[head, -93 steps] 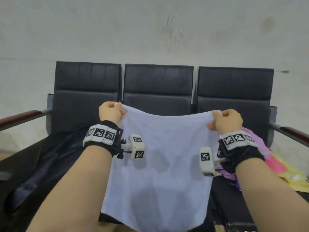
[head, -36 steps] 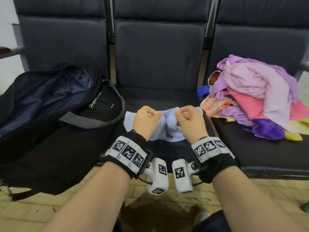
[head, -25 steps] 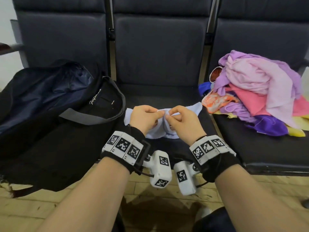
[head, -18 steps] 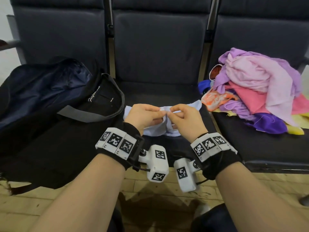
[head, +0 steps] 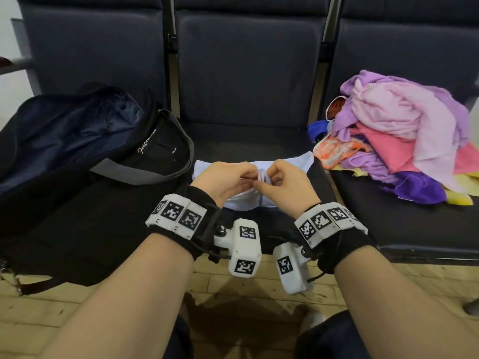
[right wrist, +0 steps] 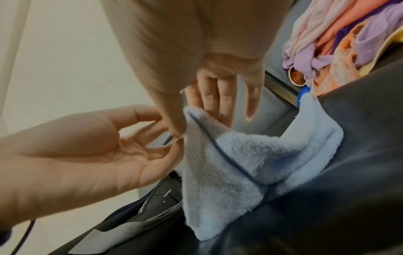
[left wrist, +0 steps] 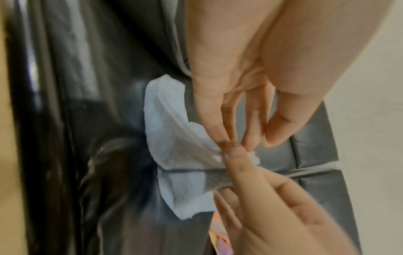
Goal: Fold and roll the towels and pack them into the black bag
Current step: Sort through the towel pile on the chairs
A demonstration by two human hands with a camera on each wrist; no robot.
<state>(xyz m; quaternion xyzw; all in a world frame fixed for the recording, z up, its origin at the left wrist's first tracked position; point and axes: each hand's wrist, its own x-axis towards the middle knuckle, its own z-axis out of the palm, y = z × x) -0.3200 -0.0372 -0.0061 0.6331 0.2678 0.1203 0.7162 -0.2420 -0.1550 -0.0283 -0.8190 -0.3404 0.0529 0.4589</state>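
A light blue towel (head: 294, 164) lies bunched on the middle seat, its two halves drawn up to a peak. My left hand (head: 249, 178) and right hand (head: 265, 181) meet over it, fingertip to fingertip. In the left wrist view my left hand (left wrist: 246, 145) pinches the towel (left wrist: 174, 146) at its raised edge. In the right wrist view my right hand (right wrist: 185, 124) pinches the towel (right wrist: 240, 155) at a corner with a dark trim line. The black bag (head: 77, 156) lies open on the left seat, showing its navy lining.
A heap of pink, purple, orange and yellow towels (head: 404, 130) fills the right seat and also shows in the right wrist view (right wrist: 348, 43). The bag's grey strap (head: 145, 174) lies close to my left hand. Wooden floor (head: 39, 320) runs below the seat fronts.
The towel, first held spread in the air, now lies on the middle seat. Over the last second my hands closed in until their fingertips met on its gathered edges.
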